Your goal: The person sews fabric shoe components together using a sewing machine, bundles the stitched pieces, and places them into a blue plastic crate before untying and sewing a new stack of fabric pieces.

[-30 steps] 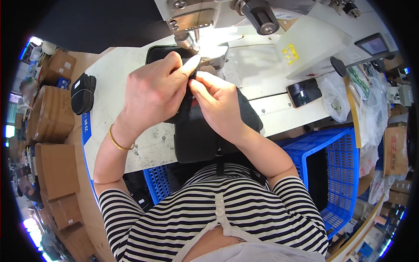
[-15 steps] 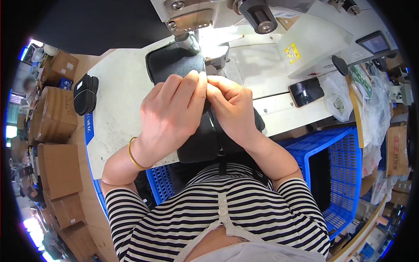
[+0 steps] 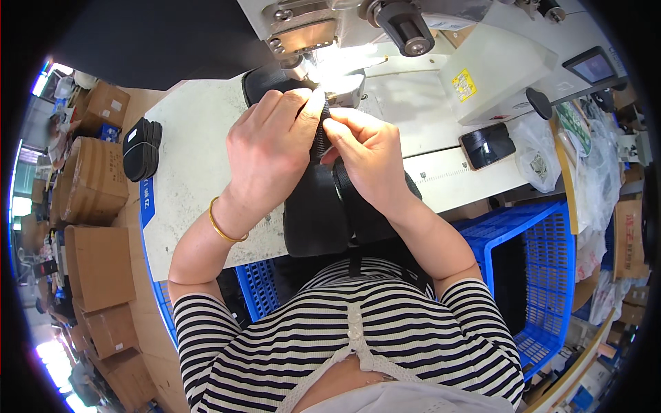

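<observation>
Pinches the ribbed edge [image 3: 321, 142] of the black padded piece [image 3: 317, 215] with left hand [image 3: 270, 142] and right hand [image 3: 370, 149], on the sewing machine's [image 3: 303, 36] near side, apparently to hold it straight and taut.

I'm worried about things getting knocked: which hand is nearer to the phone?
The right hand: it is to the left of the phone, not touching it. The left hand is farther left.

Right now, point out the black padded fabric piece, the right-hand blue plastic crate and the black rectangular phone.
Black padded fabric piece [image 3: 317, 217], head view: lower-left panel.
Blue plastic crate [image 3: 551, 275], head view: right wall.
Black rectangular phone [image 3: 487, 146], head view: screen.
</observation>
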`<control>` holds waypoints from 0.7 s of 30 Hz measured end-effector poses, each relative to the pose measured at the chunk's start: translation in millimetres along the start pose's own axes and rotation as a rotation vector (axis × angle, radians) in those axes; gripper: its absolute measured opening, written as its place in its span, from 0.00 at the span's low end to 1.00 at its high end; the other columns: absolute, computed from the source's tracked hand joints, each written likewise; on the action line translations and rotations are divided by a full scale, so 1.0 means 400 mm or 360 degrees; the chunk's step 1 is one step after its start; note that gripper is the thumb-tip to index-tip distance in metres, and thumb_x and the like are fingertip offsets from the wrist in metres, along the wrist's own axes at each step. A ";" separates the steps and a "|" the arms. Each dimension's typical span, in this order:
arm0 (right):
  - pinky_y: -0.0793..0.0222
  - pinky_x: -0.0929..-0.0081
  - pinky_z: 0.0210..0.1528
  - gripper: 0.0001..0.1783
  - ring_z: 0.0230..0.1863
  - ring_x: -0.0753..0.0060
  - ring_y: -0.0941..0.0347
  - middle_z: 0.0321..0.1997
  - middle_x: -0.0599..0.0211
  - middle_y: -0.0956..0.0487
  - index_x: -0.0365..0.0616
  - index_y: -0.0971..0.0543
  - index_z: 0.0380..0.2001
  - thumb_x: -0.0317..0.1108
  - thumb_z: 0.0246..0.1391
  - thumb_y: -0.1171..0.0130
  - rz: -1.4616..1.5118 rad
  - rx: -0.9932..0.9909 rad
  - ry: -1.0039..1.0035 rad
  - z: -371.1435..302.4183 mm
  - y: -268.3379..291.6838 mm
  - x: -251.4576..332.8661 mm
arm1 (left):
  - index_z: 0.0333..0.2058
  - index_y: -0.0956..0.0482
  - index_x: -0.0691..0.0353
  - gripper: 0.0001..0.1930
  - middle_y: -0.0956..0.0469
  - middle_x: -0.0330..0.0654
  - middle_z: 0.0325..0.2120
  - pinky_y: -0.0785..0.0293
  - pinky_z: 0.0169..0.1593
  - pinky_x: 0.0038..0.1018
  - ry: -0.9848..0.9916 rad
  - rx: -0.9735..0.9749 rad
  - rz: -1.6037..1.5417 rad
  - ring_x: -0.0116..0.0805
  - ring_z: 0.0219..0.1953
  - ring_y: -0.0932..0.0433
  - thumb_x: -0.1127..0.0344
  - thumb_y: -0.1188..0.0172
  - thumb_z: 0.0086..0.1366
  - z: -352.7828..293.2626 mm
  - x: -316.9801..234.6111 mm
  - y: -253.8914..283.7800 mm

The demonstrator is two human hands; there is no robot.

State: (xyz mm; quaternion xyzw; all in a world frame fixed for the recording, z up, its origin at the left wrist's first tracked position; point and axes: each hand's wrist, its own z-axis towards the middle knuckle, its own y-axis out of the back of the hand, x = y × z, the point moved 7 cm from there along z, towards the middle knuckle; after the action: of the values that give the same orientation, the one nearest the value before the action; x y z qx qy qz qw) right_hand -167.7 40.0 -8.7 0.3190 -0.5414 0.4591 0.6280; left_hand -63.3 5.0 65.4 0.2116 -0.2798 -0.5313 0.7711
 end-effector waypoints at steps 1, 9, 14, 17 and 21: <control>0.28 0.84 0.29 0.12 0.27 0.82 0.23 0.31 0.68 0.19 0.29 0.20 0.43 0.28 0.61 0.45 0.0001 0.0001 0.0000 -0.001 0.000 0.000 | 0.35 0.19 0.66 0.15 0.23 0.37 0.31 0.25 0.30 0.25 0.0016 -0.0006 -0.0027 0.32 0.33 0.23 0.72 0.37 0.45 -0.002 0.004 0.000; 0.35 0.62 0.55 0.22 0.49 0.55 0.29 0.43 0.57 0.21 0.36 0.21 0.46 0.38 0.50 0.34 -0.1376 -0.0151 0.0597 -0.072 0.100 0.001 | 0.47 0.24 0.69 0.18 0.22 0.42 0.44 0.30 0.50 0.30 0.1255 -0.0467 -0.1154 0.28 0.47 0.26 0.63 0.38 0.63 -0.152 0.139 -0.006; 0.40 0.56 0.57 0.41 0.55 0.51 0.36 0.50 0.54 0.31 0.34 0.31 0.56 0.43 0.39 0.27 -0.1883 -0.0164 0.0115 -0.151 0.179 -0.141 | 0.44 0.23 0.71 0.14 0.20 0.45 0.39 0.26 0.47 0.27 0.2085 -0.0072 -0.2511 0.32 0.42 0.21 0.71 0.39 0.61 -0.135 0.231 -0.199; 0.40 0.56 0.57 0.41 0.53 0.51 0.34 0.51 0.54 0.30 0.33 0.31 0.56 0.40 0.39 0.27 -0.1754 -0.0151 0.0203 -0.151 0.161 -0.145 | 0.41 0.22 0.73 0.16 0.18 0.47 0.34 0.23 0.41 0.31 0.1215 -0.0159 -0.2266 0.34 0.34 0.19 0.64 0.36 0.61 -0.029 0.381 -0.246; 0.40 0.57 0.57 0.40 0.52 0.51 0.33 0.52 0.54 0.30 0.33 0.31 0.56 0.36 0.39 0.29 -0.1759 -0.0211 0.0322 -0.160 0.139 -0.134 | 0.44 0.23 0.72 0.22 0.20 0.55 0.39 0.24 0.46 0.37 0.0824 0.0086 -0.0715 0.42 0.42 0.20 0.57 0.36 0.62 -0.018 0.405 -0.207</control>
State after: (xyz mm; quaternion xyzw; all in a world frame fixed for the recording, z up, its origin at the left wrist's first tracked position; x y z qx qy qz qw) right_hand -193.8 105.9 -79.7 0.4694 -0.2587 0.0553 0.8424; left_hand -71.4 -175.2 41.9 0.4161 -0.0353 -0.6089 0.6744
